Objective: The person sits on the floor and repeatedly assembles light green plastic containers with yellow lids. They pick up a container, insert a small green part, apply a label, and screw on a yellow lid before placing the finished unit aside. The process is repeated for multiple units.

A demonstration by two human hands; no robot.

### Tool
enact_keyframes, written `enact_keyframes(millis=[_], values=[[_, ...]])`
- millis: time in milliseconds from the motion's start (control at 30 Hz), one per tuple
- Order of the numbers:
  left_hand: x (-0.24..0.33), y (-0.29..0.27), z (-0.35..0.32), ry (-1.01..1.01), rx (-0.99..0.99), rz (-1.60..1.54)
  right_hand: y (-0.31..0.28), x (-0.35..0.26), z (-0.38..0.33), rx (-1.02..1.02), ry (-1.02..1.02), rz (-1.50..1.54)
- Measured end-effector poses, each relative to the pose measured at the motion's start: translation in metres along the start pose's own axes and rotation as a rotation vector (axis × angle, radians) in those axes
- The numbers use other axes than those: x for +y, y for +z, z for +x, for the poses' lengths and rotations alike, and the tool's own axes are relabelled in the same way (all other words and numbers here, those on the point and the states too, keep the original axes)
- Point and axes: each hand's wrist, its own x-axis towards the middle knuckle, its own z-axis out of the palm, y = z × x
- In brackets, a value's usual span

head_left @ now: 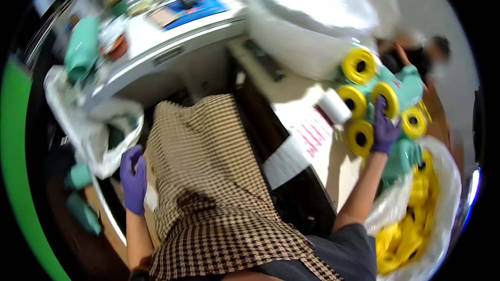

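My left hand [134, 179], in a purple glove, hangs at the left beside my checked apron [208, 177]. Its fingers are a little bent, the thumb stands apart, and nothing is in it. At the right, my purple-gloved right hand [385, 134] grips a green cylinder [403, 89] at its yellow ring-shaped end [386, 99]. The fingers reach over the ring and partly cover its hole. More such cylinders are stacked around it, with yellow rings [359, 66] facing me. Below the hand lies another green piece [402, 161].
Yellow parts [416, 218] fill a plastic-lined container at the lower right. A large white bag [307, 21] stands behind the side table, near a white roll [334, 106] and a sheet with red marks [312, 132]. A green cylinder [82, 47] and white bag [112, 151] are left. Another person [411, 52] is behind the stack.
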Motion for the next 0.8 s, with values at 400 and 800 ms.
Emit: enact_keyframes(millis=[400,800], values=[[-0.104,-0.055,-0.105,-0.121,0.054,-0.036,-0.012,0.394,-0.094,-1.267,-0.022,-1.571],[-0.276,-0.216,-0.107,-0.491,0.665,-0.15,-0.02,0.35,-0.068,-1.361,-0.634,-2.703]])
